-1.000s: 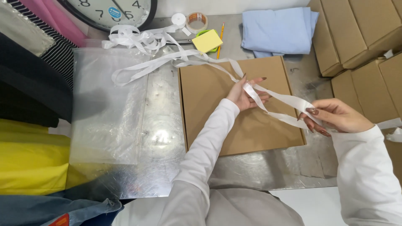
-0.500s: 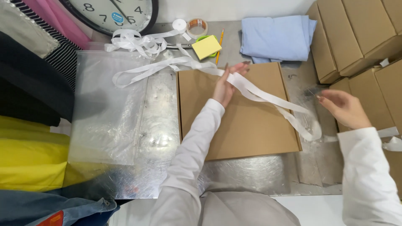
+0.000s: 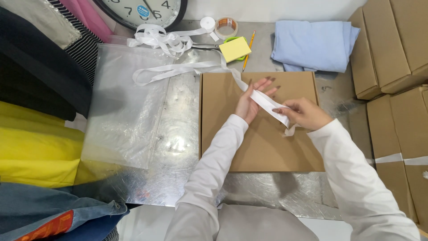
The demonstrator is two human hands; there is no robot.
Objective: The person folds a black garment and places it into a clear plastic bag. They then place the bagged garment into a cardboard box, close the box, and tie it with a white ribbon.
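A flat brown cardboard box (image 3: 263, 147) lies closed on the metal table (image 3: 178, 147). A long white ribbon (image 3: 178, 69) runs from a loose heap at the back across the box. My left hand (image 3: 250, 101) hovers over the box top with fingers spread, the ribbon passing over its palm. My right hand (image 3: 303, 113) pinches the ribbon's near end just to the right, and a short tail hangs below it.
A clear plastic bag (image 3: 127, 107) lies left of the box. Yellow sticky notes (image 3: 235, 48), a pencil (image 3: 247, 50), tape rolls (image 3: 226, 27) and folded blue cloth (image 3: 314, 44) sit at the back. Stacked cardboard boxes (image 3: 392, 49) line the right. Clothes (image 3: 40, 134) pile up left.
My right hand has come in from the far right toward my left hand, taking up the ribbon's slack. My left hand shifted slightly right and its palm turned under the ribbon.
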